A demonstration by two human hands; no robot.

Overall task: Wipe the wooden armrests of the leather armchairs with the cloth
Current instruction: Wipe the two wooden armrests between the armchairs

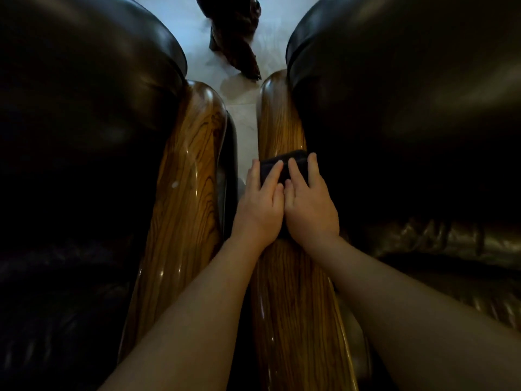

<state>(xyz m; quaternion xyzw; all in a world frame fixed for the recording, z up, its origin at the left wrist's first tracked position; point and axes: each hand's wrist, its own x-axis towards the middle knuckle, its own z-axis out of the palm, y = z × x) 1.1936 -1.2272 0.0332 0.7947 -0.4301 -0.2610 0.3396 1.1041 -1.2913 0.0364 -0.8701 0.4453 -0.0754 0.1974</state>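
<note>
Two glossy wooden armrests run side by side up the middle of the view. The right armrest [282, 125] belongs to the dark leather armchair on the right [408, 108]. A dark cloth [283, 165] lies flat on it about halfway along. My left hand [260, 206] and my right hand [311, 206] press down on the cloth together, fingers spread over it, thumbs touching. Most of the cloth is hidden under my palms. The left armrest [186, 193] of the other leather armchair [79, 122] has nothing on it.
A narrow gap of pale floor [242, 122] separates the two armrests. A dark carved wooden piece [234, 38] stands on the floor beyond the chairs. Leather cushions rise close on both sides of the armrests.
</note>
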